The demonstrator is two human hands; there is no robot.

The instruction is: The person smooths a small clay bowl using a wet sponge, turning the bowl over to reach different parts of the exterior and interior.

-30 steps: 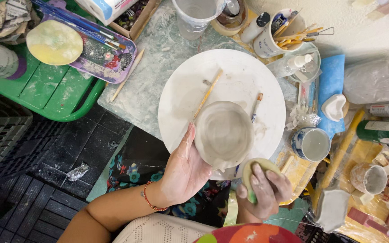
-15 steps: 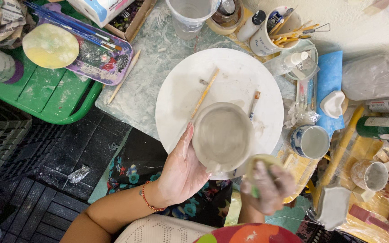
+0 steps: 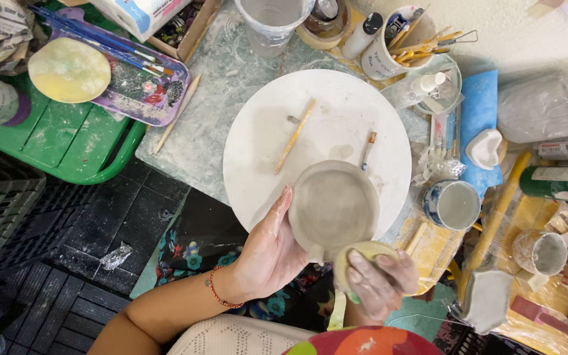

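Both hands are engaged: your left hand (image 3: 267,253) cradles the clay bowl (image 3: 333,207), which sits up and right of its palm; your right hand (image 3: 376,279) grips a sponge (image 3: 363,253) touching the bowl's near rim.

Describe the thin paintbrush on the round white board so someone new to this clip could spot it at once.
Start at the round white board in the middle of the table. Two slim tools lie on it above the grey clay bowl that the left hand cups. The paintbrush is the shorter one near the bowl's upper right rim, with an orange band, unlike the longer plain wooden stick to its left.
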